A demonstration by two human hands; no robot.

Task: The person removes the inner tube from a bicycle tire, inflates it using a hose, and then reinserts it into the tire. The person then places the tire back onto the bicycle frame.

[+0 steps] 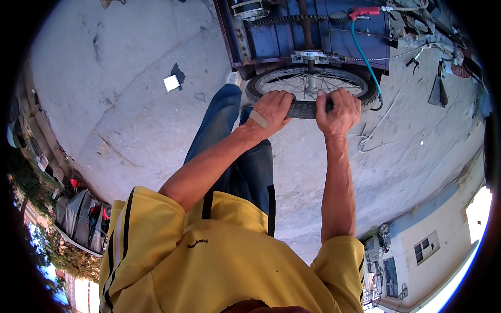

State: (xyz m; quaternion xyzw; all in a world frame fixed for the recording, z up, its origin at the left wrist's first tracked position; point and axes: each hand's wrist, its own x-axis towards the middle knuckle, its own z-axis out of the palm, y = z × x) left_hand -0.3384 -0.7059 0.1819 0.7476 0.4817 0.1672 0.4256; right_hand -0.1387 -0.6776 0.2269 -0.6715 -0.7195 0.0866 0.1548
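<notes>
A spoked wheel with a black tyre [308, 108] hangs under a blue metal cart body [313, 36], mounted on an axle bracket. My left hand [270, 112], with a plaster strip on its back, grips the near left part of the tyre. My right hand [338, 112] grips the near right part of the same tyre, fingers curled over its tread. Both forearms reach up from my yellow shirt. My leg in blue jeans [219, 120] stands just left of the wheel.
A teal hose [365, 60] runs from a red fitting [365, 11] down past the wheel's right side. A chain runs along the cart's frame. White cord [373, 133] lies on the concrete to the right. A white paper scrap [171, 82] lies at left.
</notes>
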